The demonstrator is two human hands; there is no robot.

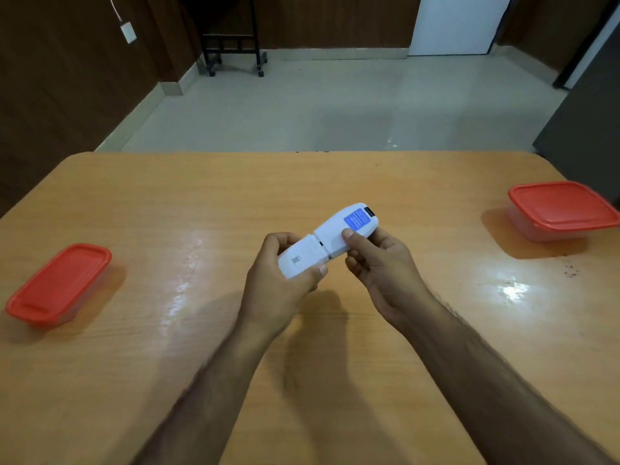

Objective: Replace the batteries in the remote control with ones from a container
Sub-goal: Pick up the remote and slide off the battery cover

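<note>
A white remote control [330,238] is held back side up above the middle of the wooden table [201,203], its blue label toward the far end. My left hand [285,280] grips its near end, where the battery cover [300,258] with a small code sits. My right hand [379,266] grips the upper body, thumb pressed on the back just below the label. A seam shows between cover and body. Two clear containers with red lids stand closed: one at the left [58,283], one at the far right [562,209]. Their contents are hidden.
The table's far edge runs across the middle of the view, with tiled floor beyond it. A black wheeled stand [235,45] is by the back wall. A dark cabinet [587,112] rises at the right.
</note>
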